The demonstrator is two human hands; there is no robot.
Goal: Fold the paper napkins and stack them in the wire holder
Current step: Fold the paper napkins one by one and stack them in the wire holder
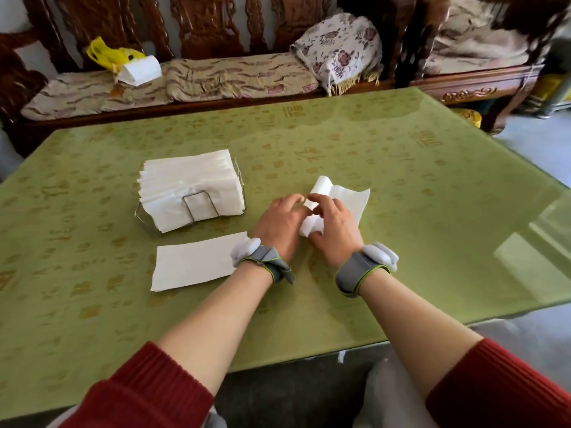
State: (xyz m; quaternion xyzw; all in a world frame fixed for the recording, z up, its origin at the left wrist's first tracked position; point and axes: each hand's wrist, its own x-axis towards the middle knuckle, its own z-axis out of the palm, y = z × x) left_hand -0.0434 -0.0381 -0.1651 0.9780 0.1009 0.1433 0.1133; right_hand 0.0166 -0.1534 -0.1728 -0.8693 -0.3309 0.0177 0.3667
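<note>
A white paper napkin [349,199] lies partly folded at the middle of the green table, one flap curling up at its far end. My left hand [279,222] and my right hand [332,227] both pinch its near edge, fingertips meeting on the paper. To the left stands the wire holder [197,205], packed with a thick stack of folded napkins [191,183]. A flat folded napkin [194,264] lies on the table in front of the holder, beside my left wrist.
The green patterned tablecloth [401,168] covers the table; its near edge runs under my forearms. Behind the table is a carved wooden bench with cushions, a yellow bag and a white pack [140,69] on it. Floor shows at right.
</note>
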